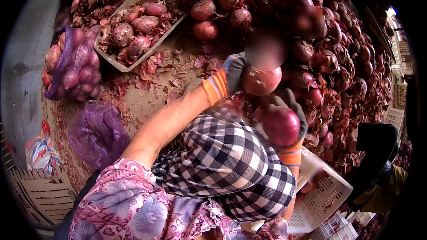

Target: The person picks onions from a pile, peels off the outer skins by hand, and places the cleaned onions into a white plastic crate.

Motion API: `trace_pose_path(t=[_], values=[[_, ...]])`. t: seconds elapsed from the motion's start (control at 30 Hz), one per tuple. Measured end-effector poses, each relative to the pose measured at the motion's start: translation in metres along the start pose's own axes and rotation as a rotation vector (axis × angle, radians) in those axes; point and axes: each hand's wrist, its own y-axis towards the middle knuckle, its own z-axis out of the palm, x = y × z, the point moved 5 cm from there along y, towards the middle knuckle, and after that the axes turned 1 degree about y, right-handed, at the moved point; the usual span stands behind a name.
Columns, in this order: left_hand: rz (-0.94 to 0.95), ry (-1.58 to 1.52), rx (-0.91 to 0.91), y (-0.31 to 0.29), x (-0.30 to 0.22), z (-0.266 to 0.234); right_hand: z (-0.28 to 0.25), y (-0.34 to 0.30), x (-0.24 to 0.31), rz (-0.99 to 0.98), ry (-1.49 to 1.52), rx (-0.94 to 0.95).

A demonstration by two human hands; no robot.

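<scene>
My left hand, in a grey glove with an orange striped cuff, is closed on a large red onion. A dark blurred patch hides that onion's upper part and some of my fingertips. Just below and to the right, my right hand wears a matching glove. Its fingers curl round a second, smooth purple-red onion. Both onions are held close together, over the near edge of a big heap of red onions. Between my forearms lies a black-and-white checked cloth.
At the upper left, a shallow tray holds several onions and loose skins. Beside it stands a filled purple mesh bag; another purple mesh bag lies slumped nearer me. A white plastic crate with onions sits at the lower right. Dry skins litter the ground.
</scene>
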Motion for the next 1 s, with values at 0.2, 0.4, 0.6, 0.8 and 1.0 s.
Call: trace_pose_path(t=[0.2,0.4,0.6,0.8,1.0], values=[[-0.499,-0.349,-0.404,-0.054,-0.025,-0.171,-0.094,-0.134,0.158,-0.297,-0.522,-0.271],[-0.407,-0.076,-1.080,-0.146,-0.080,-0.362,-0.176,-0.271,0.199,-0.236,-0.912,-0.901],[-0.246,0.589,-1.247,-0.183,-0.021,-0.483,-0.209,-0.253,0.093,-0.155,-0.381,-1.077],[-0.737,1.417,-1.121,-0.155,-0.049,-0.402,-0.143,-0.180,0.078,-0.299,-0.494,-0.880],[-0.698,1.494,-1.215,-0.149,-0.037,-0.446,-0.145,-0.167,0.088,-0.241,-0.962,-0.961]])
